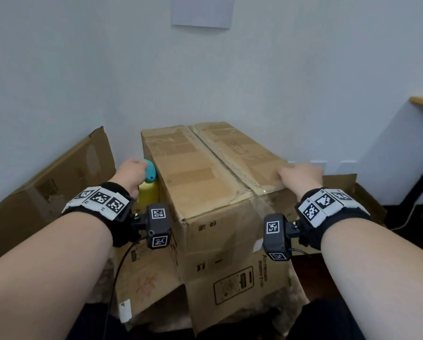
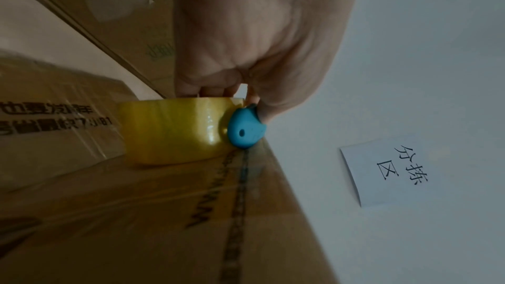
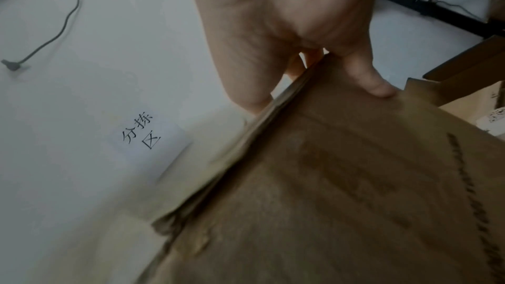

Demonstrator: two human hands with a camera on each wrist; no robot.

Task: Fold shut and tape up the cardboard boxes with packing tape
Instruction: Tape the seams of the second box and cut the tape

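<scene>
My left hand (image 1: 131, 173) has a closed grip on the roll of packing tape (image 2: 175, 131); my fingers go through its core and my thumb is beside the blue cutter (image 2: 246, 130) that sits on the roll. The roll is yellowish and it lies against the left side of the cardboard box (image 1: 205, 182), just below the top edge, so the tape is between my grip and the box wall. My right hand (image 1: 301, 174) holds the right edge of the same box: in the right wrist view the thumb presses on the flap and the other fingers curl over the edge to the other side. The box stands in front of me with its two top flaps folded down and meeting in a seam (image 1: 220, 160) that runs away from me. It rests on other flattened cardboard (image 1: 232, 293). More cardboard (image 1: 58, 182) leans at the left, near the wall. A white paper with printed characters (image 2: 388, 172) hangs on the wall behind the box.
</scene>
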